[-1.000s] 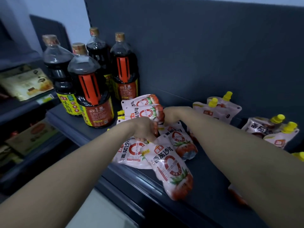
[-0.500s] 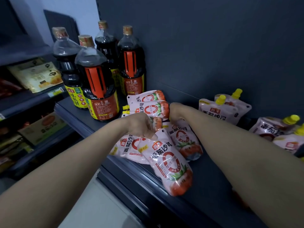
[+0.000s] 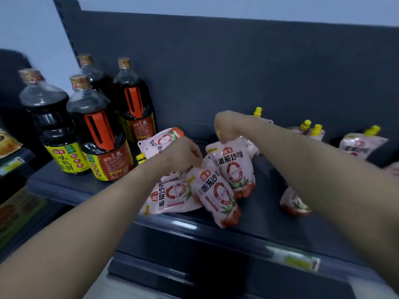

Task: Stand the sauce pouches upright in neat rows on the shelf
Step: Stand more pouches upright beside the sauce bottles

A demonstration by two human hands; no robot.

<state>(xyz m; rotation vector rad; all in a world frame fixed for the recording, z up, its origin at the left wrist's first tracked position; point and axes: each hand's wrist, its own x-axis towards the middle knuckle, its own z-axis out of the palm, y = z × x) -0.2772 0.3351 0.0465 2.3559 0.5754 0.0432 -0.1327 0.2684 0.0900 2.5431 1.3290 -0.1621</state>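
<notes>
Pink tomato sauce pouches with yellow caps lie scattered on the dark shelf (image 3: 254,225). My right hand (image 3: 226,124) grips the top of one pouch (image 3: 234,167) and holds it nearly upright above the shelf. My left hand (image 3: 183,153) pinches the top of a second pouch (image 3: 218,195) that leans toward the shelf's front edge. Another pouch (image 3: 170,198) lies flat below my left hand, and one (image 3: 158,141) lies behind it beside the bottles. More pouches (image 3: 360,145) stand or lean by the back panel at the right; one (image 3: 294,203) lies under my right forearm.
Several large dark soy sauce bottles (image 3: 101,130) stand at the shelf's left end. The grey back panel (image 3: 237,72) closes the rear. A price tag strip (image 3: 293,258) runs along the front edge. Another rack with boxed goods (image 3: 13,169) is at the far left.
My right hand has lifted its pouch from lying flat to nearly upright. My left hand has raised the top of the front pouch. The camera has shifted right.
</notes>
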